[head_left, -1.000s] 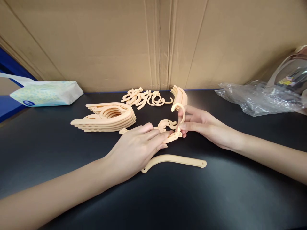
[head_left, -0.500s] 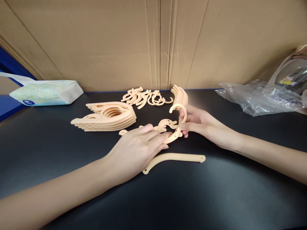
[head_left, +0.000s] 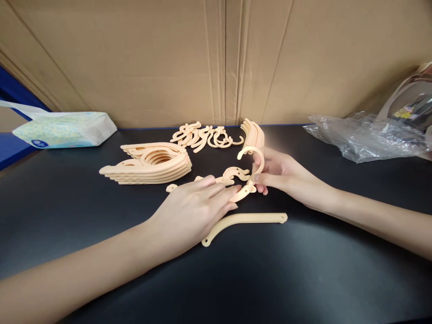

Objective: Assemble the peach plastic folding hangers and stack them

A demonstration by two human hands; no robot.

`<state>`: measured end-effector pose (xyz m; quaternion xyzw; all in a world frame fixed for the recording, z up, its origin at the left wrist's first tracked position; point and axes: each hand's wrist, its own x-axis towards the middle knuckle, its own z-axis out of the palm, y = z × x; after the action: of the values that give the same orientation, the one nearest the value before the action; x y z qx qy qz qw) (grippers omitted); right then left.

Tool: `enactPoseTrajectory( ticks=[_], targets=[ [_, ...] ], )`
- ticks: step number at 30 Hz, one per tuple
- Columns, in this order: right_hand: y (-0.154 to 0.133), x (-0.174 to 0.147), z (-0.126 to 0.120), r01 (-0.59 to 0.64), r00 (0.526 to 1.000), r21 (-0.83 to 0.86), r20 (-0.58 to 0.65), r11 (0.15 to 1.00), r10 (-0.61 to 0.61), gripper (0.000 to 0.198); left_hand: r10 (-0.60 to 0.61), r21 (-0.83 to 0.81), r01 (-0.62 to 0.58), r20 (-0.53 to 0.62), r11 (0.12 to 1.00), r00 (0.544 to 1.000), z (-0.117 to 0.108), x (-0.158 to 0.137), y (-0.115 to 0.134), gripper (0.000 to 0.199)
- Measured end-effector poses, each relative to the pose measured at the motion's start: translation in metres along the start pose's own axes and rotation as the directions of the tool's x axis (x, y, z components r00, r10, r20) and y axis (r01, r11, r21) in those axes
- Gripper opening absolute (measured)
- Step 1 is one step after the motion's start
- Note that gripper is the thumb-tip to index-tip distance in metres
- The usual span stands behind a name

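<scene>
My right hand (head_left: 281, 173) pinches a cream plastic hanger hook (head_left: 259, 159) between thumb and fingers, its curve rising above the table. The hook's lower end meets the end of a hanger arm (head_left: 241, 195), and whether the two are joined I cannot tell. My left hand (head_left: 192, 209) is closed over that arm, palm down, hiding most of it. Beyond the fingers lies another curved hanger piece (head_left: 234, 172), partly covered. A loose hanger arm (head_left: 248, 218) lies just in front of my left hand.
Folded hangers (head_left: 148, 168) are stacked at left. Behind them lies a pile of loose hooks (head_left: 205, 136), with a bundle of hanger arms (head_left: 253, 132) to its right. A tissue pack (head_left: 67, 130) stands far left, a clear plastic bag (head_left: 357, 137) far right. Cardboard (head_left: 151, 58) walls the back.
The loose hanger arm near my left hand has shifted and rotated slightly. Both hands keep nearly the same place and hold.
</scene>
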<state>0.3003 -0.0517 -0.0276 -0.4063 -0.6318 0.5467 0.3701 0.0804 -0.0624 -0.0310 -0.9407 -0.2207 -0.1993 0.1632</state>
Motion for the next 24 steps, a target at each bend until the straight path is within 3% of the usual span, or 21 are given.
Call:
enactPoseTrajectory(
  ticks=[16,24],
  targets=[
    [-0.0016,-0.0019,-0.0007,0.011,1.0,-0.052,0.019,0.999,-0.01,0.024,-0.056,-0.064,0.058,0.038,0.996,0.998,-0.0013,-0.0005,0.0001,0.033],
    [-0.0013,-0.0015,-0.001,0.004,0.999,-0.046,0.036,0.999,-0.002,0.021,-0.02,-0.054,0.022,0.019,0.998,1.0,-0.0003,-0.0019,-0.0005,0.033]
  ],
)
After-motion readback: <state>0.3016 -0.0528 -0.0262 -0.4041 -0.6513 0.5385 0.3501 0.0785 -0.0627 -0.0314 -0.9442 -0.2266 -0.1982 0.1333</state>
